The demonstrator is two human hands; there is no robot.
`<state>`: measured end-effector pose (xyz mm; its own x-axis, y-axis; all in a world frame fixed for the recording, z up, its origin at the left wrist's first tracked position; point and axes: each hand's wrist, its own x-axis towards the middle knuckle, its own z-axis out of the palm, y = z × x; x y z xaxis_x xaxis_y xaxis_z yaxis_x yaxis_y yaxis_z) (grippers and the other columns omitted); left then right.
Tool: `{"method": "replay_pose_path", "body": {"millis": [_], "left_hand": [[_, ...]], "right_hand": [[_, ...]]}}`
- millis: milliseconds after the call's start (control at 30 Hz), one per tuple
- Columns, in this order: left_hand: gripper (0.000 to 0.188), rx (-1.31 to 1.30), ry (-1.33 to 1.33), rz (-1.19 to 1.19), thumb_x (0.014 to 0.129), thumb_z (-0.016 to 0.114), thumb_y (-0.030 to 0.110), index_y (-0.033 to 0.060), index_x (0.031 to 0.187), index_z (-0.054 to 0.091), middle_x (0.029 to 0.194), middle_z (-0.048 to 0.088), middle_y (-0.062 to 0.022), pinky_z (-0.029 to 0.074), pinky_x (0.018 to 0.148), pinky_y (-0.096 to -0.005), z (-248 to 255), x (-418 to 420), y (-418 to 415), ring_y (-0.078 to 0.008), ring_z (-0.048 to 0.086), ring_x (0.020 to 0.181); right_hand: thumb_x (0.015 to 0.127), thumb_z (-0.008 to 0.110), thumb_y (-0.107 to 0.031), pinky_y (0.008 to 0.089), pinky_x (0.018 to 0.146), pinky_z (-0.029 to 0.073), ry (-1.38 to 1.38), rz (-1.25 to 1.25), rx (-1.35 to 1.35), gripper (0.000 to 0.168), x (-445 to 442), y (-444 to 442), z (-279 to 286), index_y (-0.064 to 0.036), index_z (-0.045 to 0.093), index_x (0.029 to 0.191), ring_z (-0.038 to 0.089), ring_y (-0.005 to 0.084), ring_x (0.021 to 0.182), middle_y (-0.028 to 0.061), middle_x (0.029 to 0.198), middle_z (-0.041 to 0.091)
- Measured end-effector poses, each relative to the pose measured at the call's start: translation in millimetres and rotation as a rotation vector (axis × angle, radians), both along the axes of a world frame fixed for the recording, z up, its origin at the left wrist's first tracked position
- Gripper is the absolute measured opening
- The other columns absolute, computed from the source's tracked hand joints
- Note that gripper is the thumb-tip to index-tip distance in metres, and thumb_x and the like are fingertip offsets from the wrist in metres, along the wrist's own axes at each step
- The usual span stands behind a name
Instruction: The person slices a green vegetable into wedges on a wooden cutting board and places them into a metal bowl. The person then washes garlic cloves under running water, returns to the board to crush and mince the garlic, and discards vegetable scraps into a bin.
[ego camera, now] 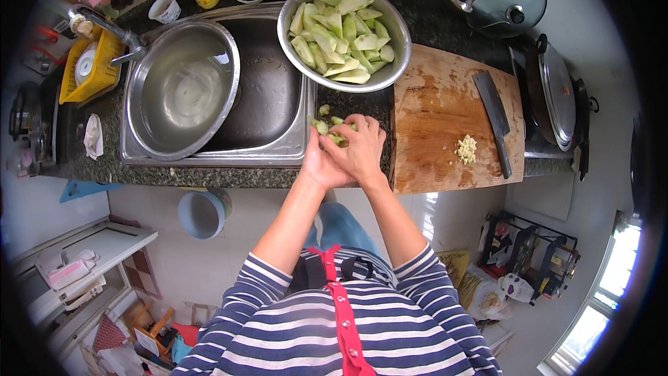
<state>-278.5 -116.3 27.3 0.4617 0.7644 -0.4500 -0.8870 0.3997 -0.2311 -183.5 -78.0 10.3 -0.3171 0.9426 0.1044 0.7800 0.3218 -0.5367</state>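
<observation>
Pale green vegetable trimmings [338,139] are gathered between my two hands over the strip of dark granite counter between sink and board. My left hand [322,163] is cupped low with its palm turned up, holding some of the pieces. Over it bends my right hand [361,145], fingers curled around the trimmings; part of what it grips is hidden. A small loose scrap [324,109] lies on the granite just beyond. Behind my hands a steel bowl [286,44] is heaped with peeled green vegetable wedges [342,36].
To the right, a wooden cutting board [425,136] bears a cleaver [491,104] and chopped garlic [466,149]. A steel basin of water [229,99] rests tilted across the sink [271,83], beneath the faucet [112,28]. Lidded cookware [559,94] stands at far right. A blue bucket [201,214] is below the counter.
</observation>
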Motion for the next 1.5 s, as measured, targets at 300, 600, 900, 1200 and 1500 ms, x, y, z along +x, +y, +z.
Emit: {"method": "replay_pose_path", "body": {"millis": [300,600,900,1200,1500], "left_hand": [[0.057,-0.070,-0.065,0.007,0.095,0.017,0.053,0.0112,0.123,0.045,0.127,0.047,-0.0144,0.036,0.102,-0.0501,-60,16,-3,-0.0315,0.045,0.120],[0.040,0.071,0.229,0.011,0.099,0.019,0.035,0.0108,0.115,0.047,0.112,0.054,-0.0076,0.049,0.089,-0.0357,-68,45,-16,-0.0191,0.055,0.106],[0.047,0.099,0.375,0.053,0.096,0.027,0.047,0.0119,0.120,0.047,0.119,0.052,-0.0065,0.046,0.092,-0.0372,-46,58,12,-0.0190,0.053,0.110],[0.031,0.213,0.331,0.337,0.091,0.039,0.040,0.0177,0.082,0.059,0.072,0.057,0.0048,0.038,0.044,-0.0197,9,45,-8,-0.0053,0.049,0.058],[0.038,0.127,0.702,0.958,0.096,0.031,0.041,0.0121,0.107,0.053,0.103,0.055,0.0004,0.042,0.080,-0.0228,85,-98,-288,-0.0066,0.050,0.094]], "right_hand": [[0.065,0.071,-0.024,0.0362,0.070,0.047,0.269,0.109,0.102,0.016,13,-12,1,-0.010,0.067,0.070,0.054,0.0263,0.082,0.0042,0.086,0.058],[0.061,0.068,-0.010,0.0367,0.067,0.045,0.473,0.255,0.254,0.014,31,-18,-7,-0.007,0.060,0.072,0.053,0.0273,0.077,0.0093,0.084,0.054],[0.062,0.066,-0.010,0.0376,0.068,0.044,0.468,0.354,0.342,0.014,40,11,7,-0.005,0.061,0.074,0.053,0.0290,0.078,0.0110,0.083,0.054],[0.075,0.058,-0.020,0.0390,0.075,0.044,0.456,0.658,0.395,0.024,3,-25,69,0.003,0.061,0.081,0.054,0.0299,0.085,0.0157,0.091,0.054],[0.080,0.055,-0.022,0.0461,0.077,0.046,0.722,1.280,0.553,0.026,-173,-239,114,0.004,0.059,0.081,0.054,0.0353,0.087,0.0170,0.092,0.054]]}}
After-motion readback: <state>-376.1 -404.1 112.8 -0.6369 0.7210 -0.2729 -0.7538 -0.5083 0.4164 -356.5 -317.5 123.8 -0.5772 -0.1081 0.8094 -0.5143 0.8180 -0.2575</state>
